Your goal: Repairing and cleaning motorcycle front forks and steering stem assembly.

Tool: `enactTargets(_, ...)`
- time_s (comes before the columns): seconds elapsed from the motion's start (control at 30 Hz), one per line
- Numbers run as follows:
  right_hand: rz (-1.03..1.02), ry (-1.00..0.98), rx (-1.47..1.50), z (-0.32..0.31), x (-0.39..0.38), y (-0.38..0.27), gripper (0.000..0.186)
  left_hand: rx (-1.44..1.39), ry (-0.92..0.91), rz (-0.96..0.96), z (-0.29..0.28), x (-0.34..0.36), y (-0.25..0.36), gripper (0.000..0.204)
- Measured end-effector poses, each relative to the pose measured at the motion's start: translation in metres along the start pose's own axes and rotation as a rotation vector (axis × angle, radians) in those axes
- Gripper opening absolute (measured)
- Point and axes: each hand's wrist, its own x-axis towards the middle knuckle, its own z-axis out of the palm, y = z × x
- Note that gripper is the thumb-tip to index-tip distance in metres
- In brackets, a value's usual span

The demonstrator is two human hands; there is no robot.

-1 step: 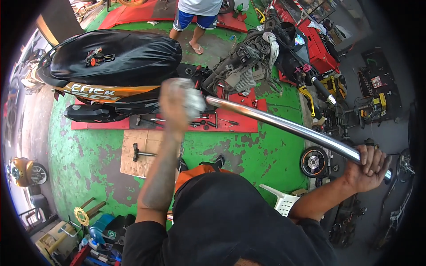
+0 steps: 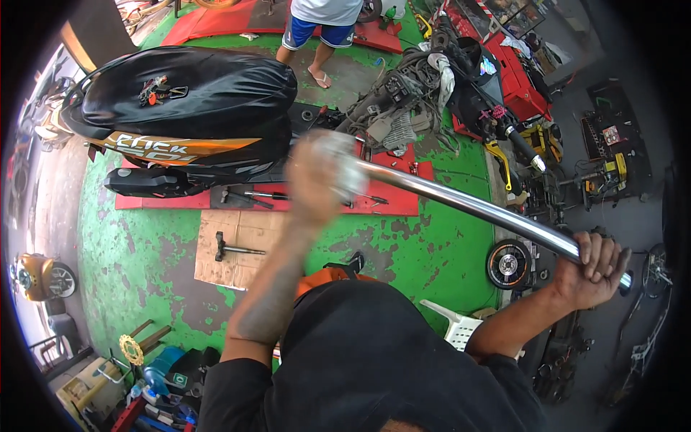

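My right hand [image 2: 594,266] is wrapped round a polished metal tube [image 2: 468,205], apparently a motorcycle fork tube, close to its right end. The tube slants down from the middle of the view toward the right. Near its upper left part, my left hand [image 2: 315,176] is smeared by motion. It is closed on a whitish-grey rag [image 2: 347,164] that presses round the tube. The tube's left end is hidden behind the hand and rag.
A scooter with a black seat [image 2: 194,90] stands ahead on the left. Beneath it lies a red platform [image 2: 399,201] with several tools. A T-shaped metal part [image 2: 222,247] rests on cardboard [image 2: 209,270]. Wheel [image 2: 509,263] and white chair [image 2: 461,327] are at right; a person [image 2: 322,32] stands beyond.
My left hand and the rag have moved to the right along the tube. My right hand and the tube have shifted very slightly to the left.
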Motion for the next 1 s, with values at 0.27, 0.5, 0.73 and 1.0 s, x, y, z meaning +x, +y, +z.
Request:
enactTargets(0.27, 0.029, -0.105, 0.0, 0.037, -0.005, 0.021, 0.042, 0.673, -0.119, 0.336, -0.003, -0.008, -0.065, 0.021)
enactTargets(0.5, -0.002, -0.133, -0.003, 0.04, -0.01, 0.039, 0.042, 0.304, -0.13, 0.442, 0.071, 0.002, -0.009, 0.021)
enactTargets(0.73, -0.022, -0.205, -0.03, 0.048, -0.009, 0.03, 0.042, 0.568, -0.264, 0.226, 0.007, 0.0, -0.1, 0.024)
enactTargets(1.0, -0.033, -0.202, -0.029, 0.048, -0.02, 0.044, 0.039, -0.023, -0.35, 0.351, 0.097, 0.006, 0.007, 0.025)
